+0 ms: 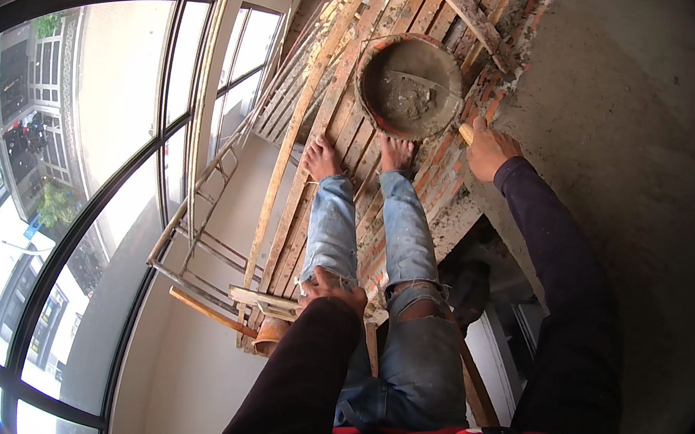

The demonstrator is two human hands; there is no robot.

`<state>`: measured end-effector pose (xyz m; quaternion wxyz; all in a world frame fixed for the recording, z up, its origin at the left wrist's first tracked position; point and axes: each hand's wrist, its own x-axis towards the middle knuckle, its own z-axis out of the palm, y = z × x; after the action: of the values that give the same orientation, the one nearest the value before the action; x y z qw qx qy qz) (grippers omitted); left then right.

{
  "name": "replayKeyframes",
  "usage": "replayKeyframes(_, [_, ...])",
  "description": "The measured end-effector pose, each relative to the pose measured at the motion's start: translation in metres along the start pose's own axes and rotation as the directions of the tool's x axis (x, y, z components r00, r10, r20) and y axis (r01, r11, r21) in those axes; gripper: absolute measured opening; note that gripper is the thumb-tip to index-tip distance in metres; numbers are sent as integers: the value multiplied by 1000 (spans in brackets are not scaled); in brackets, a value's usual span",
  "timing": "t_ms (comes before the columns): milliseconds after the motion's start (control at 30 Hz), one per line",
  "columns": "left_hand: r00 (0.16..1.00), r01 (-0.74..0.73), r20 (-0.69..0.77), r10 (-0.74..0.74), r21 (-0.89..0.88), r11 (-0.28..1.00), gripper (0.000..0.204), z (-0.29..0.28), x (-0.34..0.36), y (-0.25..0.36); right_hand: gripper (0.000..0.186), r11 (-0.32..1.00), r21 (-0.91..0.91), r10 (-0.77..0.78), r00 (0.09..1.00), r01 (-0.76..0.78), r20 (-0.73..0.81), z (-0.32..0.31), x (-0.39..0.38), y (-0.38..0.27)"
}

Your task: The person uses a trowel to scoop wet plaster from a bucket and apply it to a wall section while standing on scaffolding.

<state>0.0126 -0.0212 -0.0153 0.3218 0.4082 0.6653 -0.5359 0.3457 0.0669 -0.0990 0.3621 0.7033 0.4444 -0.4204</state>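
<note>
My right hand [493,151] is closed round the light wooden handle [466,134] of a tool beside the bucket's right rim. The working end of that tool cannot be made out clearly. A round bucket [362,80] stands on the planks just beyond my bare feet. Wet grey mortar [409,107] lies inside it, with a thin curved edge showing across its surface. My left hand [330,291] rests on my left knee, over the worn blue jeans [334,228]. Its fingers are apart and bent, and nothing shows in them.
I sit above a scaffold of wooden planks [300,211], with a mortar-splashed brick edge [434,184] and a grey cement surface [630,104] at right. Left are a metal frame [218,175] and large windows [99,187]. A curved board [468,11] lies beyond the bucket.
</note>
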Motion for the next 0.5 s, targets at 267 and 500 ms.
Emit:
replayKeyframes(267, [1000,-22,-20,23,25,999,87,2,1,-3,24,997,68,18,999,-20,34,13,71,-29])
replayKeyframes(500, [999,-48,-22,49,44,998,89,4,2,-2,26,648,742,-89,951,-171,296,66,120,-41])
